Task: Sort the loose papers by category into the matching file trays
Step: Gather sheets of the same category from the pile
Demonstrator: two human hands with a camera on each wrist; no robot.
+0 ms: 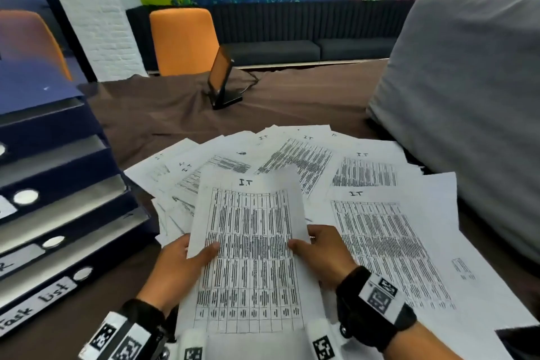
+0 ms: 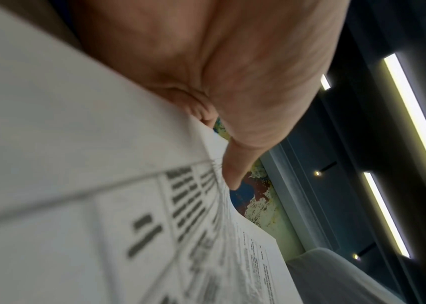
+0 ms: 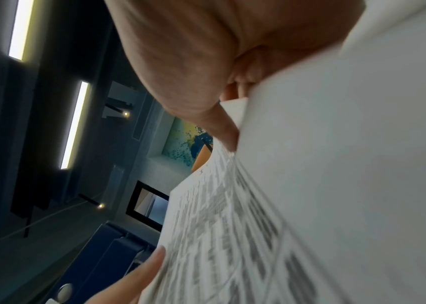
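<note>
You pinch a sheet headed "I.T" with both hands, left hand and right hand, lifted above the loose papers spread ahead. Likely you are reading its category; next, find the matching tray in the file trays left of your left hand.

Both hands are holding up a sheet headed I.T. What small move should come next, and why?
Probably carry the sheet left toward the stacked file trays. Left hand and right hand both pinch it clear of the loose papers. Only the "Task List" label is readable, so an I.T. tray must be found first.
</note>
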